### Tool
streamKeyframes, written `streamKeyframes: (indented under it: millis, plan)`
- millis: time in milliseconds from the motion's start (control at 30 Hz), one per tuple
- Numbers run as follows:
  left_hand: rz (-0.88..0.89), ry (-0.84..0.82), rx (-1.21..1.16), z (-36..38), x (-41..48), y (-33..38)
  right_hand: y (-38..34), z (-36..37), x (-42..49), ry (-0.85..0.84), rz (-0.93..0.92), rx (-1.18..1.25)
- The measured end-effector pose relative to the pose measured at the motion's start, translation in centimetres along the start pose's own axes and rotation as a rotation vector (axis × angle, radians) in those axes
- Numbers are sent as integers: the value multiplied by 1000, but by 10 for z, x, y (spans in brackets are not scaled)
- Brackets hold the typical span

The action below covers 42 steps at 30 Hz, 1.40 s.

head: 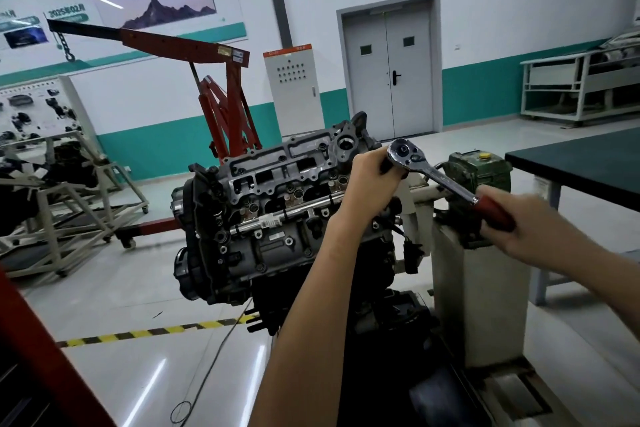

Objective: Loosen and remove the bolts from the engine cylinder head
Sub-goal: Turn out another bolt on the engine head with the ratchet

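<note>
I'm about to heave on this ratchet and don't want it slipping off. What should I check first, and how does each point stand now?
1. Right hand grips the ratchet by its red handle: ok.
2. Left hand holds the ratchet at its head: ok.
3. Socket seated on a bolt: cannot tell, the left hand hides it.
4. Ratchet set to loosen: cannot tell.
5. Floor free of trip hazards: not ok, a cable lies loose by the engine.

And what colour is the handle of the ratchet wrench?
Dark red. The handle of the ratchet wrench shows best in the head view, in the right hand.
</note>
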<state>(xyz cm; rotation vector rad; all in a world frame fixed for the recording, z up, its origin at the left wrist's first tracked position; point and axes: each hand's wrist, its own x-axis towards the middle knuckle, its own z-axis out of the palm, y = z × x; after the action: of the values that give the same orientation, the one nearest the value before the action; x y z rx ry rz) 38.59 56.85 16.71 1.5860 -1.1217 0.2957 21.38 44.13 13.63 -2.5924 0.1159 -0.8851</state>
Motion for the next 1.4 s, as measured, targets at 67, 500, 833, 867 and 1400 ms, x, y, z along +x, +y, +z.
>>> streamKeyframes:
  millis: [67, 500, 833, 867, 1400]
  plan:
    - [-5, 10, -33, 0, -1, -2, -6, 18, -5, 87, 32, 35]
    - [1, 21, -35, 2, 0, -4, -42, 71, -26, 103, 199, 356]
    - [-6, 68, -68, 1, -4, -5, -33, 65, -26, 159, 216, 210]
    - [-4, 87, -72, 2, -4, -4, -44, 77, -30, 194, 233, 306]
    - [-47, 76, -101, 4, -5, -7, -10, 15, 6, -159, 219, 414]
